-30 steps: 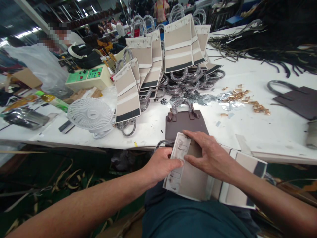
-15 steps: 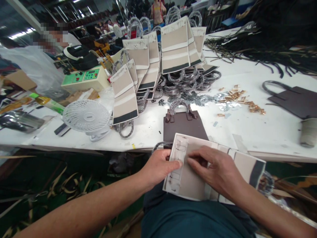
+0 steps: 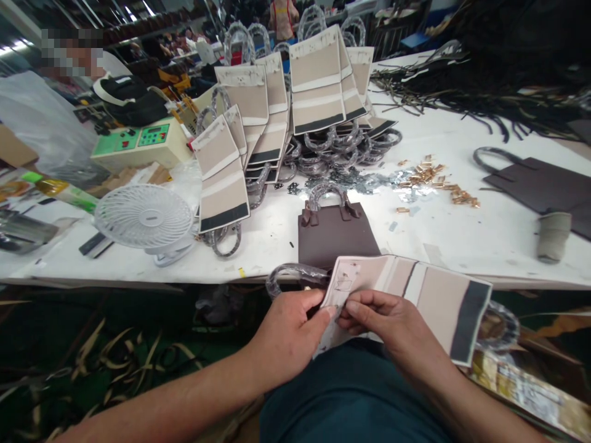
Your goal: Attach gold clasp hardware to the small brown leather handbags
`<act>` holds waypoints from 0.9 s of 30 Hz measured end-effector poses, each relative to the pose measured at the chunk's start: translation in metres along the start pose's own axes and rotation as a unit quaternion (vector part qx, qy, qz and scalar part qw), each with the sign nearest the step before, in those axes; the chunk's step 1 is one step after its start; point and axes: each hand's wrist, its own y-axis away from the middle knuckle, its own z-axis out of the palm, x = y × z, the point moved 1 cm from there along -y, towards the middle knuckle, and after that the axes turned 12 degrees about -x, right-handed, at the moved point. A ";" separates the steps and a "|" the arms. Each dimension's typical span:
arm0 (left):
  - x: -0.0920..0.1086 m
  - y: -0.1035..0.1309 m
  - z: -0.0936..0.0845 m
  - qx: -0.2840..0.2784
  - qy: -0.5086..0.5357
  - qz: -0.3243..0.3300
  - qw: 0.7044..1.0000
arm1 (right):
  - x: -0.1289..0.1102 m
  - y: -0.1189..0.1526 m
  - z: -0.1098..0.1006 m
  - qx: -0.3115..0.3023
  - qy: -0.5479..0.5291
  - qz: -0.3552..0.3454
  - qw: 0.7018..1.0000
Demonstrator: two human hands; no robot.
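A beige bag panel [image 3: 443,295] with a dark end strip and wrapped handles lies across my lap, below the table's front edge. My left hand [image 3: 295,332] pinches its left edge between thumb and fingers. Against the pale strip near that edge, my right hand [image 3: 383,314] has its thumb and fingers pressed together; anything between them is too small to make out. One wrapped handle [image 3: 295,274] sticks out beyond the panel's left side. Just past the panel, a dark brown bag [image 3: 337,234] lies on the table.
On the white table [image 3: 268,246] are a white fan [image 3: 145,215], stacked beige panels [image 3: 318,80], gold metal pieces [image 3: 427,172], a grey roll [image 3: 554,237] and another brown bag [image 3: 540,184]. A green-topped machine [image 3: 143,141] stands at the left. A person [image 3: 284,18] is in the background.
My right hand has moved left and down to the pale strip, close to my left thumb. The panel has tilted, and more of the handle at its left side shows.
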 end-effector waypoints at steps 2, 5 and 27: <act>0.000 -0.001 0.001 0.002 -0.018 0.001 1.000 | 0.004 -0.001 0.000 -0.013 -0.022 -0.002 1.000; -0.001 -0.002 0.001 -0.004 -0.017 0.003 1.000 | 0.007 -0.004 -0.001 -0.026 -0.011 -0.006 1.000; -0.014 -0.010 0.007 -0.013 0.108 -0.041 0.993 | -0.004 -0.003 0.007 0.017 0.243 -0.040 0.969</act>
